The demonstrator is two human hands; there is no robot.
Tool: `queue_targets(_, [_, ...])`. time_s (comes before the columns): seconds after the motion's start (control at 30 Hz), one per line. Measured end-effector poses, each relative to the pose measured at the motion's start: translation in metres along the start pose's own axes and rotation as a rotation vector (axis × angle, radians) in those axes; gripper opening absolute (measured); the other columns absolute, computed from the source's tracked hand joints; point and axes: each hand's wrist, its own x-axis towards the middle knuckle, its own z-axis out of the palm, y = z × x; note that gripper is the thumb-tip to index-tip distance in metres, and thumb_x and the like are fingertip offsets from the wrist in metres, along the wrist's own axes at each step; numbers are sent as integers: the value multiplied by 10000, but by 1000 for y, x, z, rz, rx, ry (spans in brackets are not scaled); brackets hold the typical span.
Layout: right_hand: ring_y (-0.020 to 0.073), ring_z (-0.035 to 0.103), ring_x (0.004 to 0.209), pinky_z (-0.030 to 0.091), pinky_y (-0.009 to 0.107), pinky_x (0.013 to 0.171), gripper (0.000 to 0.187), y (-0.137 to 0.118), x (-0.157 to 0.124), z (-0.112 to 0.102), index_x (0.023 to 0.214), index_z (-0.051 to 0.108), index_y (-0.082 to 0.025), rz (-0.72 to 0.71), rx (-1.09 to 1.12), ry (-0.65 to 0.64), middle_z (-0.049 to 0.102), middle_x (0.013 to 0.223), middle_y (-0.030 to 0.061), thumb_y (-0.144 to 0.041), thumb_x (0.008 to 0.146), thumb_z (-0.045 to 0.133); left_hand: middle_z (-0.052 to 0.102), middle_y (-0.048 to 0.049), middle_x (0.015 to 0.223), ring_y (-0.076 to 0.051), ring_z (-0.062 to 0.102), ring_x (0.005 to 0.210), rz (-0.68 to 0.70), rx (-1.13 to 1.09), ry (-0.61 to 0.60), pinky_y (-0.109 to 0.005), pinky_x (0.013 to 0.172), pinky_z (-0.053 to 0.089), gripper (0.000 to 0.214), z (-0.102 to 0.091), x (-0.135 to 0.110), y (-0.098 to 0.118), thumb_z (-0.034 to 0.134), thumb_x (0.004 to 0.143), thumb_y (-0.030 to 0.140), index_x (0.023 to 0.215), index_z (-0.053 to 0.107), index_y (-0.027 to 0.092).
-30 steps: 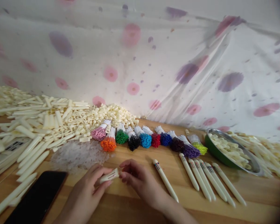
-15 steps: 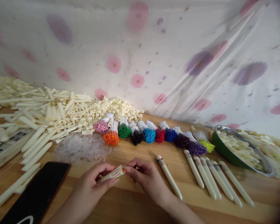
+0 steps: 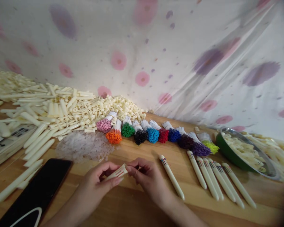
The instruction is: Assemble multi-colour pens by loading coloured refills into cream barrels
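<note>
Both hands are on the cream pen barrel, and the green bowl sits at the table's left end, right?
No. The head view shows the green bowl at the right end of the table. The left hand and right hand are both on the cream pen barrel.

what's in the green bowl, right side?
The green bowl holds a heap of small cream plastic pieces, like the loose pile lying beside it. The bowl's bottom and anything beneath the heap are covered, so they cannot be seen.
</note>
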Motion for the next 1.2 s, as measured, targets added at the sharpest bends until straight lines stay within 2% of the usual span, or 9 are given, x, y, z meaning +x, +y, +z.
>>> queue_targets(0.13, [112, 444, 557, 340, 215, 462, 395, 1, -2, 3, 775, 618, -179, -72, -20, 114, 571, 680, 10, -571, 731, 599, 713, 4, 800, -205, 649, 767, 27, 30, 27, -273, 676, 497, 122, -1, 0, -5, 609, 735, 277, 831, 675, 241])
queue_targets(0.3, [131, 532, 641, 429, 235, 582, 244, -7, -18, -10, 854, 612, -184, -164, -220, 106, 616, 732, 21, -418, 820, 553, 729, 8, 838, -220, 655, 818, 58, 68, 62, -260, 671, 508, 138, -2, 0, -13, 630, 733, 316, 850, 676, 258])
queue_targets(0.4, [144, 550, 631, 446, 250, 584, 238, -11, -35, -43, 869, 625, -189, -194, -389, 243, 627, 718, 28, -410, 825, 549, 741, 2, 829, -228, 664, 797, 52, 73, 82, -258, 657, 516, 162, -4, -1, -13, 637, 716, 358, 830, 680, 251])
queue_targets(0.57, [173, 579, 651, 463, 282, 597, 286, -16, -58, -118, 853, 629, -188, -131, -570, 531, 648, 761, 56, -458, 807, 549, 755, 9, 809, -227, 681, 744, 32, 43, 102, -248, 628, 528, 209, -7, 0, -6, 646, 671, 416, 794, 687, 252])
queue_targets(0.67, [185, 598, 712, 477, 293, 643, 243, -15, -55, -138, 896, 618, -185, -127, -751, 494, 658, 828, 73, -395, 837, 512, 754, 18, 795, -220, 683, 729, 28, 31, 115, -245, 628, 529, 203, -8, 0, -3, 642, 672, 425, 781, 679, 258])
queue_targets(0.77, [190, 606, 727, 482, 302, 650, 203, -14, -38, -125, 953, 600, -169, -136, -933, 337, 652, 822, 73, -303, 857, 483, 752, 17, 809, -214, 683, 729, 24, 41, 130, -241, 628, 529, 195, -8, 1, -4, 635, 689, 411, 801, 676, 258])
queue_targets(0.9, [206, 586, 880, 457, 323, 774, 191, -20, -14, -81, 993, 605, -182, -224, -1033, 182, 646, 938, 67, -183, 815, 533, 753, 9, 809, -222, 682, 741, 47, 64, 165, -253, 629, 537, 206, -11, 4, -8, 652, 665, 398, 808, 682, 253])
queue_targets(1.03, [230, 542, 988, 433, 332, 846, 322, -23, 7, -41, 1124, 564, -153, -344, -1257, -118, 616, 1050, 101, -148, 802, 559, 758, 12, 815, -218, 690, 771, 74, 24, 147, -254, 669, 544, 167, -14, 7, -8, 651, 683, 363, 805, 691, 256])
queue_targets(1.2, [269, 574, 851, 456, 363, 713, 226, -14, 28, -17, 956, 619, -102, -340, -1323, -195, 636, 889, 146, -28, 759, 536, 760, 26, 912, -206, 692, 863, 78, -42, 108, -263, 758, 546, 163, -14, 9, -11, 652, 719, 317, 873, 696, 289])
